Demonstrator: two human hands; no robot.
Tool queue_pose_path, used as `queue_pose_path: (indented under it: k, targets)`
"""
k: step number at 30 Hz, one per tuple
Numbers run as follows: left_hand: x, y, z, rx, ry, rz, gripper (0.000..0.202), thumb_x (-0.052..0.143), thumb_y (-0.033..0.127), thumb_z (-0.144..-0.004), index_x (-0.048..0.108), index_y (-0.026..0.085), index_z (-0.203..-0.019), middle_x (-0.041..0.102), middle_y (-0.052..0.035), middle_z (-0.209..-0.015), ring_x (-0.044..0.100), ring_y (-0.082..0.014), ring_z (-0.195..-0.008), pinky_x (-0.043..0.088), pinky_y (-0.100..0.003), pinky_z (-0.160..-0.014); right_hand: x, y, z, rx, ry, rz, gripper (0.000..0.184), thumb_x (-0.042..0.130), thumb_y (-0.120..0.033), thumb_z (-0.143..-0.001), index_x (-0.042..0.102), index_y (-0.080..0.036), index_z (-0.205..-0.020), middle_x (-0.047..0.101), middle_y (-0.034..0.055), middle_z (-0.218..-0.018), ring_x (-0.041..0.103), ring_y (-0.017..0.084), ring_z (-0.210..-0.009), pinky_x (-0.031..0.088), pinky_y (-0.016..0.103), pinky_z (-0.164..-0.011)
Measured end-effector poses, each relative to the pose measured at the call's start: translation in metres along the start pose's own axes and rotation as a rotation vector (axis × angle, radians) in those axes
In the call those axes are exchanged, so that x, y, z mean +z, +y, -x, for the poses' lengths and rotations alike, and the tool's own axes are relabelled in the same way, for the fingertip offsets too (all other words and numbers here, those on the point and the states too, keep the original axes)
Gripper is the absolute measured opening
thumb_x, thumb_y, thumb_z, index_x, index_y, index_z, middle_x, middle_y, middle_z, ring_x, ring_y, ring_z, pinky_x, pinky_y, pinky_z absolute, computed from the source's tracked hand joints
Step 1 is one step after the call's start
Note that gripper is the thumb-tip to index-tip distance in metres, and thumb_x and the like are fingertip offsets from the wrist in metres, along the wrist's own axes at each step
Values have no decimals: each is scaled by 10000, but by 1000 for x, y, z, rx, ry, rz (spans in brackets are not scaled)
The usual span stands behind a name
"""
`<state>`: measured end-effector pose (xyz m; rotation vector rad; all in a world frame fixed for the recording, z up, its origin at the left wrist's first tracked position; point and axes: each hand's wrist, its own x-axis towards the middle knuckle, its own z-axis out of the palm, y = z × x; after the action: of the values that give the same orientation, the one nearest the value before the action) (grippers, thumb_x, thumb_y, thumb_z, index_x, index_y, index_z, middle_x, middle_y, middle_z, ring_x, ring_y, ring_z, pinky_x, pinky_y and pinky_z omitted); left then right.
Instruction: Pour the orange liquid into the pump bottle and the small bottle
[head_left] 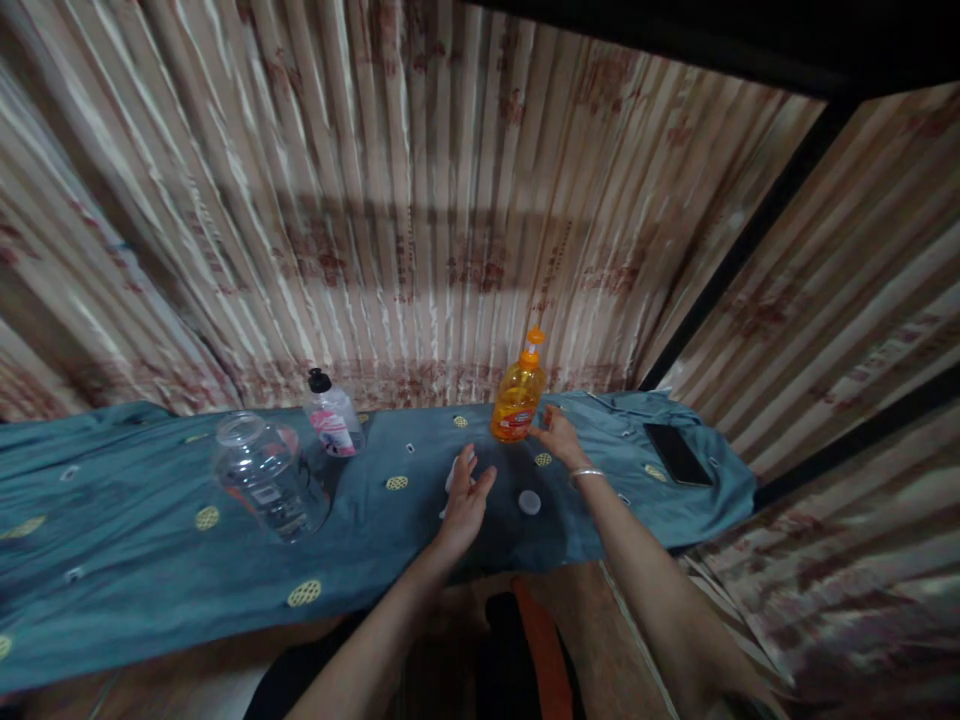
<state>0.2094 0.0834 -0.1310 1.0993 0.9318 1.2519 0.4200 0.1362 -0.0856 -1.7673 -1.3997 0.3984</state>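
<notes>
An orange bottle (518, 395) with a pump top stands upright on a blue patterned cloth (135, 560). My right hand (556, 434), a bangle on its wrist, reaches beside the bottle's base with fingers apart, touching or nearly touching it. My left hand (466, 500) hovers open over the cloth, fingers stretched out, next to something small and white (451, 478). A small round white cap (529, 502) lies on the cloth between my two forearms.
A large clear plastic jar (268, 486) stands at the left. Behind it is a small clear bottle (332, 413) with a black cap and pink label. A black phone (677, 452) lies at the right. Striped curtains hang behind.
</notes>
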Motion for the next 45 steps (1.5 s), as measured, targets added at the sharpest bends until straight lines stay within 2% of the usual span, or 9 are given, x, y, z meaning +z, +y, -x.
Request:
queue_pose_path:
  k: [5,11,17,24,31,35,39,42,45]
  targets:
    - [-41,9,35,-62,86,49,619,771,357,-677,557,249,-1248,534,-112,-1391,536,-297,-1246,397,-429,-1043,8,-10,63,-17,22,118,350,592,-186,-794,601,-132,-1139,681,175,-1134,645,277,-1084,487,382,-925]
    - [-60,27,54,-141,158,109,557,801,258,-631,598,238,-1148,515,-140,-1398,554,-325,-1230,465,-416,-968,53,-51,120,-97,-117,109,232,670,-253,-790,652,-168,-1005,719,129,-1021,671,258,-988,480,346,-899]
    - [-88,38,67,-229,232,160,511,814,221,-607,610,235,-1075,514,-155,-1391,566,-319,-1217,490,-401,-910,90,-80,118,-34,-150,-4,58,659,-197,-758,610,-183,-728,681,98,-788,651,248,-912,456,319,-815]
    - [-129,42,67,-328,255,239,390,813,258,-631,640,215,-978,635,-153,-1228,585,-299,-1182,503,-401,-863,112,-91,122,50,-281,-397,310,515,-454,-812,553,-208,-627,577,-7,-612,555,163,-628,423,261,-601]
    - [-133,42,53,-381,137,346,326,813,270,-658,659,154,-921,692,-100,-1000,654,-247,-973,524,-393,-839,117,-91,133,175,-411,-616,363,611,-538,-709,663,-190,-800,658,23,-697,586,180,-666,453,286,-600]
    - [-124,37,45,-419,117,361,357,601,333,-881,576,161,-1193,600,-109,-1200,618,-234,-1012,534,-445,-835,115,-90,125,178,-398,-598,355,683,-468,-680,675,-209,-923,667,-1,-758,597,178,-723,463,306,-683]
    - [-119,37,42,-430,121,371,389,586,345,-890,552,171,-1237,578,-115,-1243,607,-244,-1039,529,-460,-848,120,-94,124,155,-350,-508,333,736,-390,-682,674,-249,-978,692,20,-887,625,215,-896,458,357,-847]
    - [-121,46,43,-411,76,394,388,588,345,-888,556,170,-1233,579,-114,-1241,608,-244,-1038,530,-458,-846,121,-103,125,156,-356,-515,360,704,-488,-729,662,-265,-1008,678,41,-1091,599,230,-1058,444,362,-921]
    - [-126,59,45,-384,30,418,393,590,345,-888,551,174,-1241,572,-114,-1254,605,-243,-1042,531,-456,-844,121,-113,124,230,-485,-642,496,590,-661,-768,658,-240,-1021,697,47,-1030,635,220,-958,487,352,-836]
